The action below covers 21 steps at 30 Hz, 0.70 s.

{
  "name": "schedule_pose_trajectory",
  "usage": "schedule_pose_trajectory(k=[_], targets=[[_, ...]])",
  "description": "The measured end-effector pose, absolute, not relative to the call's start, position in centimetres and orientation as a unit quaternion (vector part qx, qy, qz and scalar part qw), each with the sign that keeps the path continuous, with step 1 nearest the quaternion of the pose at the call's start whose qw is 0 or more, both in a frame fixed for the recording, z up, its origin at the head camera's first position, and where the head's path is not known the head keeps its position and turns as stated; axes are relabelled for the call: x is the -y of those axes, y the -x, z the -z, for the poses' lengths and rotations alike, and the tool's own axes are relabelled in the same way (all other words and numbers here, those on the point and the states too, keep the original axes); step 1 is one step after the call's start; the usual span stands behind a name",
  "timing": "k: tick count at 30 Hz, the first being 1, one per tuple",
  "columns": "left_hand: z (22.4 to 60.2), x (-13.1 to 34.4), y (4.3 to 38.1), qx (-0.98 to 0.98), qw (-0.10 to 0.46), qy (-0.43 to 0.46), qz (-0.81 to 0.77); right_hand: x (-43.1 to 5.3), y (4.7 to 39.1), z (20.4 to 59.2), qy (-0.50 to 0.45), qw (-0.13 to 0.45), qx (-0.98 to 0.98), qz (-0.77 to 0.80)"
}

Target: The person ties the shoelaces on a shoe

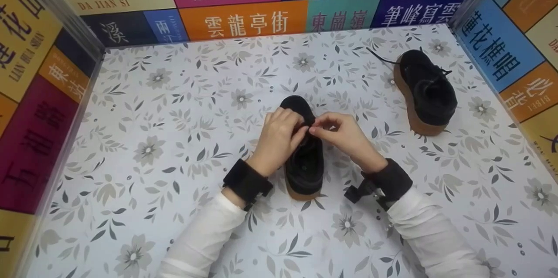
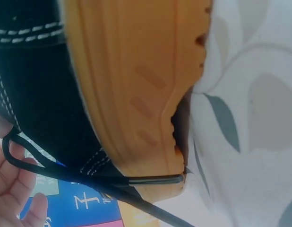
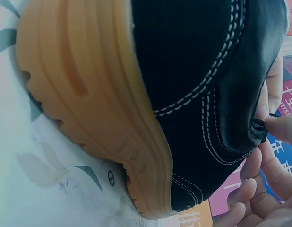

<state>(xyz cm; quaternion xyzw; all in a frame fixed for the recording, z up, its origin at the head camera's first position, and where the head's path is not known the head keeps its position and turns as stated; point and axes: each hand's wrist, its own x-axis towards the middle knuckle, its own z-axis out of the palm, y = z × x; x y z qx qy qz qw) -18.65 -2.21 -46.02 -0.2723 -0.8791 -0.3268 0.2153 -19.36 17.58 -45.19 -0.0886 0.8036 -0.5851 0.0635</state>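
A black shoe [image 1: 301,184] with a tan sole stands upright, its toe pointing away from me. Over its lacing area my left hand [image 1: 279,136] and right hand [image 1: 346,134] meet, fingertips close together. In the left wrist view, my left fingers pinch a looped black shoelace [image 2: 108,179], whose ends hang past the sole [image 2: 136,94]. Thumb and finger of my right hand pinch the lace [image 3: 260,128] at the top of the lacing in the right wrist view. White stitching [image 3: 207,118] runs along the upper. The hands hide most of the lacing from the head view.
A second black shoe [image 1: 429,90] stands at the back right, one lace [image 1: 381,56] trailing left from it. The floral-patterned surface [image 1: 174,208] is bordered by colourful panels [image 1: 244,21] with Chinese lettering at the back and sides. Both wrists wear black bands [image 1: 246,182].
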Motion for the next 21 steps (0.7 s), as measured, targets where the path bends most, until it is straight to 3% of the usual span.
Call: schedule_pose_trajectory(k=[9,16,21], targets=[[46.3,2.3,18.7,0.880,0.197,0.259,0.346,-16.5,19.2,45.1,0.108,-0.029,-0.840,0.532],[46.4,2.0,18.5,0.880,0.220,0.245,0.342,-15.5,18.4,45.3,0.133,-0.136,-0.863,0.468],[46.5,1.8,18.1,0.884,0.232,0.230,0.335,-15.7,18.5,45.6,0.145,-0.128,-0.853,0.485]])
